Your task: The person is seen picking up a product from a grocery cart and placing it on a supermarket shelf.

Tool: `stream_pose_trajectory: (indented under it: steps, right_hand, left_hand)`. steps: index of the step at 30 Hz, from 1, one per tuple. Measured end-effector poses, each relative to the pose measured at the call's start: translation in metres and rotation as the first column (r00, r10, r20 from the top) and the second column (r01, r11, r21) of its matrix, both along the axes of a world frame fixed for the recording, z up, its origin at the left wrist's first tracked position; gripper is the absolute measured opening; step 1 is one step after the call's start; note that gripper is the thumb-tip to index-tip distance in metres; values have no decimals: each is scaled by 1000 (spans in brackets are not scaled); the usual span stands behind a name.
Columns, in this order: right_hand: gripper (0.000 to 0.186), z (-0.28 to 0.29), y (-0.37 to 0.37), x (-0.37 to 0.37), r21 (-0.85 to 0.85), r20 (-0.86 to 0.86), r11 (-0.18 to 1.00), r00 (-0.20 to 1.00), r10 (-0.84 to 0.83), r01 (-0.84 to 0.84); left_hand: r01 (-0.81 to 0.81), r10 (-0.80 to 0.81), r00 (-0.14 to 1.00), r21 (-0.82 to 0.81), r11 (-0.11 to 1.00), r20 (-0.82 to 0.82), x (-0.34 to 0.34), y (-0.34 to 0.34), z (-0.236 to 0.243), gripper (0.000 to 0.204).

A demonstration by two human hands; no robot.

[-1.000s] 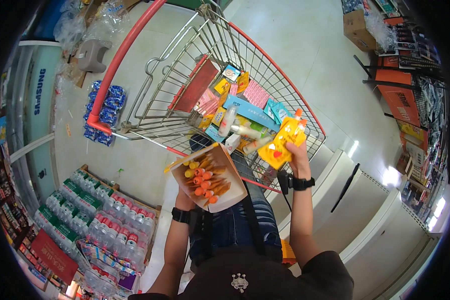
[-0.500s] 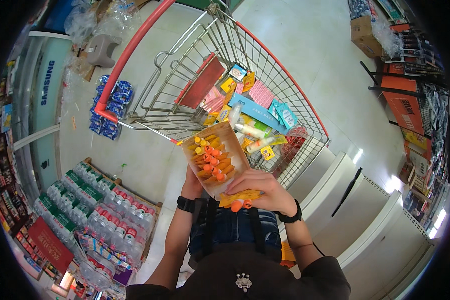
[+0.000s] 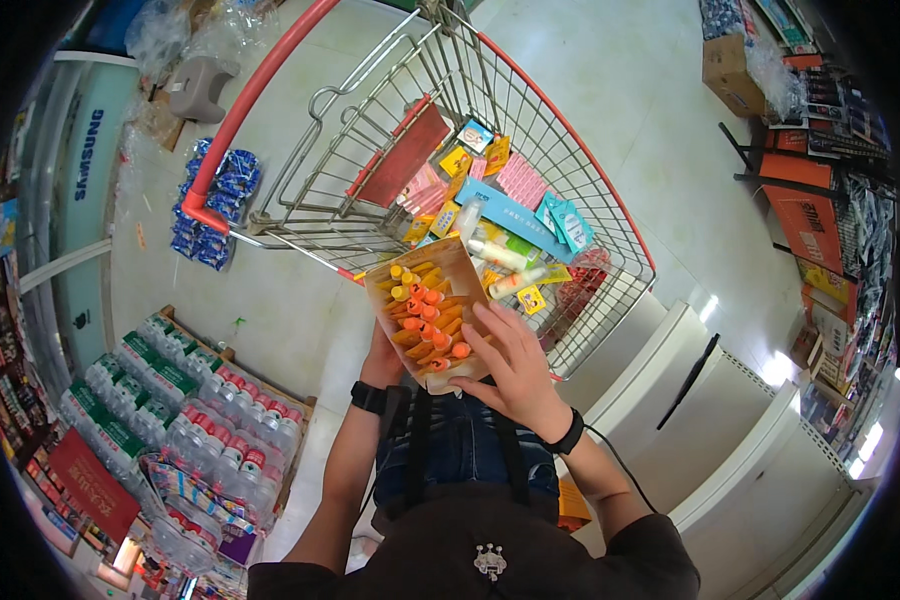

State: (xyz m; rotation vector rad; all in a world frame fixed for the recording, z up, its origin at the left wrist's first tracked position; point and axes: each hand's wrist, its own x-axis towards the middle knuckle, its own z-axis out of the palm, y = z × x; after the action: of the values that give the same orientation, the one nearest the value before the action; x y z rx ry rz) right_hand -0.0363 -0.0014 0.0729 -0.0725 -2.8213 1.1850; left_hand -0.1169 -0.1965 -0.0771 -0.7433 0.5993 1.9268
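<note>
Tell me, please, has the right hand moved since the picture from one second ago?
Yes. Judged against the shopping cart, the right hand has moved left and closer to the body, to the open box.

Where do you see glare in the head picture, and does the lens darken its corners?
Head view: white glare spots on the pale floor near the white cabinets at right; head view: black corners, rounded picture edge; head view: orange caps easily distinguishable.
</note>
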Motion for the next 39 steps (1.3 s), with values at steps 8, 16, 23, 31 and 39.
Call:
stream_pose_trajectory:
  steps: [8, 16, 23, 31, 39]
  right_hand:
    - [98, -17, -30, 11, -397, 64, 892, 976, -208, 217]
    - [99, -19, -39, -1, -301, 141, 882, 932, -335, 363]
    - [100, -18, -36, -16, -327, 92, 878, 937, -337, 348]
    - [53, -49, 22, -33, -586, 64, 654, 832, -551, 478]
    - [61, -320, 118, -123, -208, 339, 579, 614, -713, 788]
  left_hand:
    - [-6, 6, 1000, -38, 999, 2, -7, 12, -17, 52]
    - [-101, 101, 993, 12, 995, -58, -12, 25, -4, 54]
    - [-110, 110, 994, 32, 993, -6, -15, 22, -3, 59]
    - [39, -46, 789, -25, 999, -613, -1, -19, 14, 43]
    - [63, -238, 802, -319, 946, -548, 8, -50, 22, 33]
